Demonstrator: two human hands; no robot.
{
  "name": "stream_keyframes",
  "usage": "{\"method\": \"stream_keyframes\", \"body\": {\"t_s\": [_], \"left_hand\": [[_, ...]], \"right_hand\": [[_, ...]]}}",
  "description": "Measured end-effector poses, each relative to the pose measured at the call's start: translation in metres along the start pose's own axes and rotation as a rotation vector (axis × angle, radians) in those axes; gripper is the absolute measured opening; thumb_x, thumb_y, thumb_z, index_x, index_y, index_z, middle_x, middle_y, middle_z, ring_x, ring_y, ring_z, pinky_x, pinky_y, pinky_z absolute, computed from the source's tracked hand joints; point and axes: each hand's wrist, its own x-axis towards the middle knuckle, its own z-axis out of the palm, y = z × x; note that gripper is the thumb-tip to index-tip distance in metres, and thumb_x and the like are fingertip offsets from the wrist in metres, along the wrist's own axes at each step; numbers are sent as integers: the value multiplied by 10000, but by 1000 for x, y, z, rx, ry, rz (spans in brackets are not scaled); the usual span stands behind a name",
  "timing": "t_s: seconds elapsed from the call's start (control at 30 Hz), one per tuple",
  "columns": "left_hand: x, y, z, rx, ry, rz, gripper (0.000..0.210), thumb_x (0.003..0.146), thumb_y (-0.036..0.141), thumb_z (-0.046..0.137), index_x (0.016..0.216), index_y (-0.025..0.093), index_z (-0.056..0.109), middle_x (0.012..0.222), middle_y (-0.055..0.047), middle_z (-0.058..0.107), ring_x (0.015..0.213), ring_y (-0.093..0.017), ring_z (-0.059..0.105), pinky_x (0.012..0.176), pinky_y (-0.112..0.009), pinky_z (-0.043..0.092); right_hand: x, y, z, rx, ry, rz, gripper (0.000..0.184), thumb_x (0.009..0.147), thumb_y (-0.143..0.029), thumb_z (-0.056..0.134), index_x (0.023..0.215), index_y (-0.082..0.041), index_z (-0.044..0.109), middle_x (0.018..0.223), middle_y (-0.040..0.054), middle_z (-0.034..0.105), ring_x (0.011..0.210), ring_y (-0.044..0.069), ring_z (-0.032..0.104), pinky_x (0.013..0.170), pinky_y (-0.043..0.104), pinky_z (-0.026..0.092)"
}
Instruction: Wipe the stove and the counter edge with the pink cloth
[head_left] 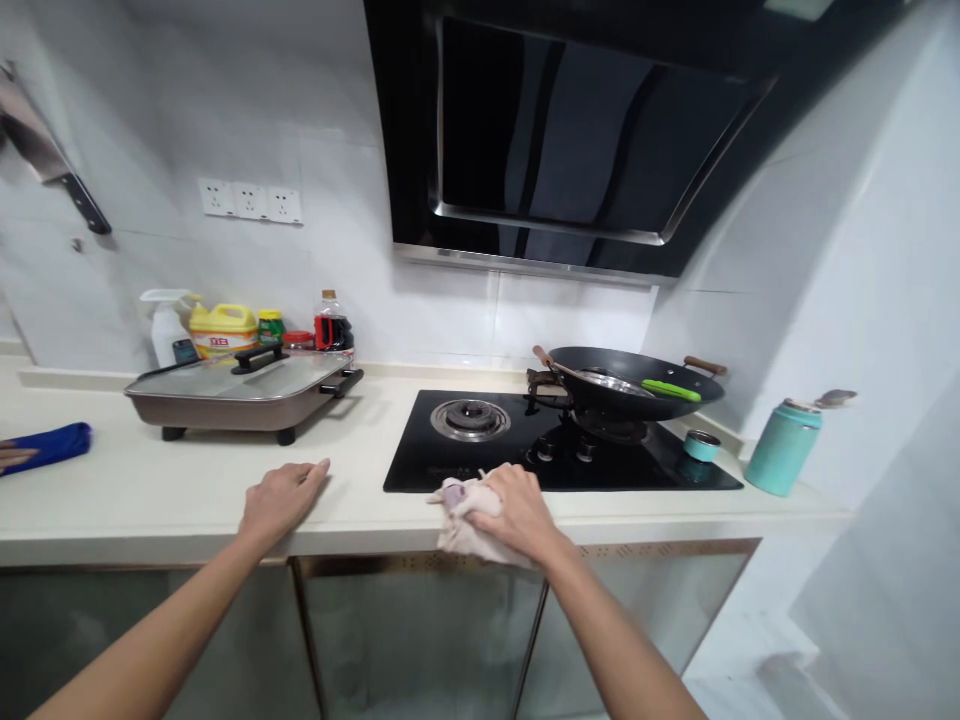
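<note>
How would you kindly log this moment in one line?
left hand: rests on countertop | right hand: grips pale cloth at front of stove | wok: on stove, right side | lidded pan: on countertop, left of stove

the right hand point(516, 505) covers part of the cloth point(466, 525), the wok point(619, 395) obscures part of its burner point(613, 429), the top edge crops the hood point(562, 130), the left edge crops the knife point(54, 168) and blue rag point(56, 444), and hob markings point(448, 470) are illegible.

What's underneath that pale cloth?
The cloth, under the right hand, drapes over the front edge of the countertop. Countertop and stove show around it; whatever lies directly beneath is covered.
</note>
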Motion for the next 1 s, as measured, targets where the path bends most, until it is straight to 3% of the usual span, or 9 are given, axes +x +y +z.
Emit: {"method": "stream_keyframes", "body": {"t_s": [0.47,0.6,0.73,0.83,0.93,1.0], "left_hand": [[-5,-3,3,-61,0,43,652,904,603,353,1152,190,793,1372,-138,717,1303,-391,609,1037,-518,468],[-4,-4,7,-70,20,43,593,912,587,385,1103,210,802,1353,-148,724,1276,-391,613,1022,-513,457],[-4,-3,8,-57,28,45,571,900,585,391,1065,228,804,1319,-131,737,1252,-395,620,1005,-499,465],[-5,-3,8,-47,32,45,562,885,573,401,1058,222,805,1308,-123,739,1245,-399,618,1002,-502,466],[-4,-5,10,-34,17,46,560,880,571,399,1069,227,799,1322,-111,737,1260,-383,608,1001,-482,456],[-3,-7,12,-13,5,43,552,878,565,395,1083,242,792,1349,-82,730,1279,-356,595,1004,-459,445]], "right_hand": [[-81,158,-66,-254,99,521,321,916,-487,558,1055,-214,654,1046,102,692,981,285,627,830,366,414],[-89,196,-95,-106,199,701,435,913,-483,497,1272,-249,571,1120,85,718,951,274,681,772,349,455],[-73,213,-103,-180,370,797,660,891,-511,506,1472,-202,451,1292,168,659,1063,314,677,821,400,493],[-56,214,-90,-276,234,808,728,858,-580,573,1488,-225,485,1370,196,602,1181,364,630,924,501,486],[-46,214,-78,-307,-12,689,633,893,-575,552,1464,-300,560,1451,156,577,1311,381,551,1023,602,417],[-44,217,-78,-264,-94,605,571,952,-506,477,1489,-331,555,1486,130,575,1346,359,534,1050,596,396]]}}
